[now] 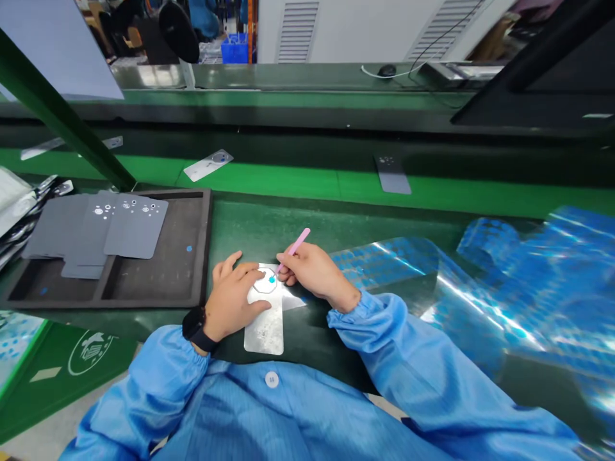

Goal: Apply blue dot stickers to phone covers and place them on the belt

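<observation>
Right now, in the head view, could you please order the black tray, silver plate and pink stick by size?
1. black tray
2. silver plate under the left hand
3. pink stick in the right hand

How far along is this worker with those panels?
Done, it seems: a pale panel and a darker panel lie out on the green belt. In hand: the left hand presses a silvery panel flat while the right hand, holding a pink stick, sets a small blue dot at its ring. Left: several grey panels lie stacked in the black tray, and the sticker sheet holds many dots.
</observation>
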A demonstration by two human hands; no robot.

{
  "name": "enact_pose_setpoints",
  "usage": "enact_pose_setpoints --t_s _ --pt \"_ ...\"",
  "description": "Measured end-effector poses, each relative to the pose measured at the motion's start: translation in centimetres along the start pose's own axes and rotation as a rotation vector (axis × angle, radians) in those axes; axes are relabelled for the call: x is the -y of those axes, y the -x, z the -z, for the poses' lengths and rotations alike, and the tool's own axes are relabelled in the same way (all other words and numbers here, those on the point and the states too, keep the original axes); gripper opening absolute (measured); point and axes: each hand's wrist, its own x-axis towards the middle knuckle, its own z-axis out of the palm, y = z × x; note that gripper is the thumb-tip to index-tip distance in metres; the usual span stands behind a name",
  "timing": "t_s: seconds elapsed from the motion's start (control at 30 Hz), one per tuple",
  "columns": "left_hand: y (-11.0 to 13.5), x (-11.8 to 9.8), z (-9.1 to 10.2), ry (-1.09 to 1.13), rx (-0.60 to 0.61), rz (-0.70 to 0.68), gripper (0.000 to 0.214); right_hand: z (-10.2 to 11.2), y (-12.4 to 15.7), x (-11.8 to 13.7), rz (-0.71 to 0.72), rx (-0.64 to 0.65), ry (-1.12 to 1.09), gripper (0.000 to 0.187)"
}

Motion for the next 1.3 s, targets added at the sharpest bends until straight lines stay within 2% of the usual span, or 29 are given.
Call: enact_pose_setpoints --t_s 0.27,0.67,0.9,1.3 --pt "0.1 0.2 -0.3 0.000 0.001 -0.032 0.039 0.0 0.1 -1.2 0.027 -0.025 0.008 0.018" --pt "0.1 0.2 -0.3 -0.007 0.005 -0.047 0.037 0.0 0.3 -1.1 0.006 -0.052 0.090 0.015" --pt "0.1 0.2 -0.3 0.003 0.013 -0.037 0.035 -0.1 0.3 -1.0 0.005 -0.043 -0.005 0.017" --pt "0.1 0.1 -0.2 -0.001 0.017 -0.036 0.037 0.0 0.2 -1.1 0.027 -0.051 0.093 0.015"
